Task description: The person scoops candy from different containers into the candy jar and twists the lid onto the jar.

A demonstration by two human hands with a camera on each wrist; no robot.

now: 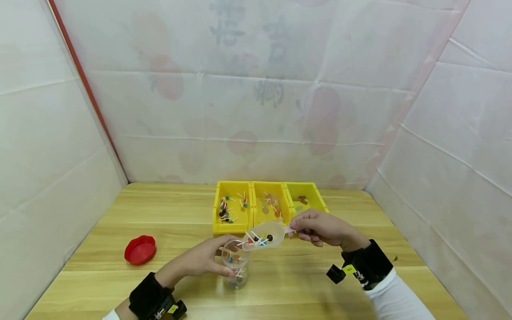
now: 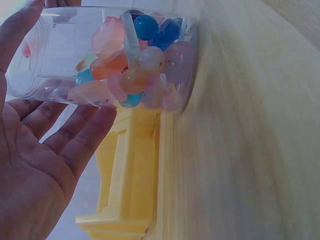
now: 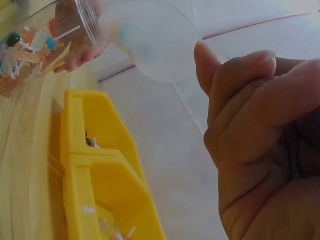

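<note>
Scoop held over jar, both hands engaged.

Left hand (image 1: 200, 262) grips the clear jar (image 1: 236, 266) standing on the surface (image 1: 320, 284); right hand (image 1: 320, 229) pinches the handle of a translucent scoop (image 1: 264, 235), tilted at the jar's mouth with lollipops inside. The left wrist view alone shows coloured lollipops (image 2: 135, 70) packed at the jar's base. The head view alone shows three yellow bins (image 1: 268, 206) and a red lid (image 1: 140, 250).

- Head view: bright, even, diffuse light; only faint soft shadows on the pale wooden table (image 1: 320, 284); straight edges bow outward at the frame borders.
- Left wrist view: dimmer, bluish cast; the clear plastic jar (image 2: 65, 55) shows soft glare, tabletop smeared.
- Right wrist view: the translucent plastic scoop (image 3: 150, 45) is blurred and backlit by the white backdrop.
</note>
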